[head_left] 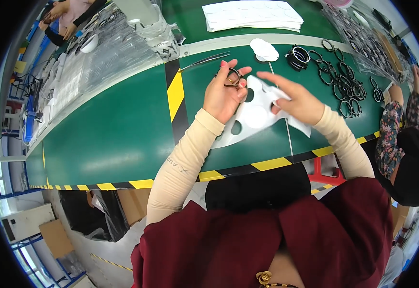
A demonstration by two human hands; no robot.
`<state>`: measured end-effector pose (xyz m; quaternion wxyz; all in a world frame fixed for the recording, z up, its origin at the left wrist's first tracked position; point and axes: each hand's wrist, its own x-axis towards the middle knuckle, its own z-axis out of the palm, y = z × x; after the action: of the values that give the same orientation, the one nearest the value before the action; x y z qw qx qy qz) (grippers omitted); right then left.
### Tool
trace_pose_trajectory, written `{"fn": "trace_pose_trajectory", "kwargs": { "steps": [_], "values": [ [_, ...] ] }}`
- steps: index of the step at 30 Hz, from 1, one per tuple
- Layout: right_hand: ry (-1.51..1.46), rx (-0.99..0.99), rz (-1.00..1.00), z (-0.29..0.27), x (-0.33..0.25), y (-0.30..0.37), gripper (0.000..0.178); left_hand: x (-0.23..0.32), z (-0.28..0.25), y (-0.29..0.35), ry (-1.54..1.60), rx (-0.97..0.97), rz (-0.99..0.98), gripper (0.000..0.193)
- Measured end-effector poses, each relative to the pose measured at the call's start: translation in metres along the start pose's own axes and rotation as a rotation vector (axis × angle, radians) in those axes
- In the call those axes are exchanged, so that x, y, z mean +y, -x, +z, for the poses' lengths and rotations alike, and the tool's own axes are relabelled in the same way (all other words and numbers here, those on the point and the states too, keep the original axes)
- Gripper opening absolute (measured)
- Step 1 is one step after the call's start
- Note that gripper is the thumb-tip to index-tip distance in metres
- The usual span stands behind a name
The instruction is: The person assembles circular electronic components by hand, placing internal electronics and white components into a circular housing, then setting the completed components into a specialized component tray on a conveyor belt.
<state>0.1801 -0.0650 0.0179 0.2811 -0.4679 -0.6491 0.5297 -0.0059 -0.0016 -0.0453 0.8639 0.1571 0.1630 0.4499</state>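
Observation:
A black ring [233, 78] is pinched between the fingers of my left hand [223, 93], palm turned partly up. Beside it, a white sheet with round cut-outs [240, 126] lies bent on the green table, its upper edge lifted. Over the sheet's right part is my right hand [301, 102], with index finger and thumb stretched apart; its other fingers are mostly hidden. Metal tweezers [205, 61] lie beyond my left hand. Several white discs [264, 50] overlap past my right fingertips, next to a stack of black rings [298, 57].
Many loose black rings [345, 86] lie on the right. A stack of white sheets [252, 15] is beyond the pale rail [228, 42]. Striped tape [272, 164] marks the table's near edge. At far right a co-worker's floral sleeve [390, 139] shows; another person is at upper left.

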Motion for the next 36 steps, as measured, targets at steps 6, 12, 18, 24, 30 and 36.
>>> {"fn": "trace_pose_trajectory", "kwargs": {
  "steps": [6, 12, 18, 24, 30, 36],
  "values": [
    [-0.217, 0.007, 0.185, 0.010, 0.003, -0.008, 0.068, -0.006, 0.007, 0.000, -0.149, 0.044, 0.048, 0.039],
    [0.083, 0.161, -0.163, 0.034, 0.009, -0.010, 0.079, -0.004, -0.001, -0.006, -0.231, 0.019, 0.085, 0.037],
    [-0.126, 0.167, -0.163, 0.043, 0.015, -0.012, 0.073, -0.006, 0.008, -0.004, -0.240, 0.082, 0.074, 0.040],
    [0.022, -0.044, -0.155, 0.031, 0.006, -0.004, 0.064, -0.004, 0.010, -0.002, -0.190, 0.106, 0.063, 0.045],
    [0.208, -0.160, -0.149, 0.017, 0.005, 0.016, 0.057, -0.003, 0.008, -0.004, -0.151, 0.074, 0.029, 0.050],
    [0.446, -0.222, -0.130, 0.002, 0.006, 0.023, 0.018, 0.000, 0.004, -0.006, -0.095, 0.022, -0.060, 0.054]
  ]
}}
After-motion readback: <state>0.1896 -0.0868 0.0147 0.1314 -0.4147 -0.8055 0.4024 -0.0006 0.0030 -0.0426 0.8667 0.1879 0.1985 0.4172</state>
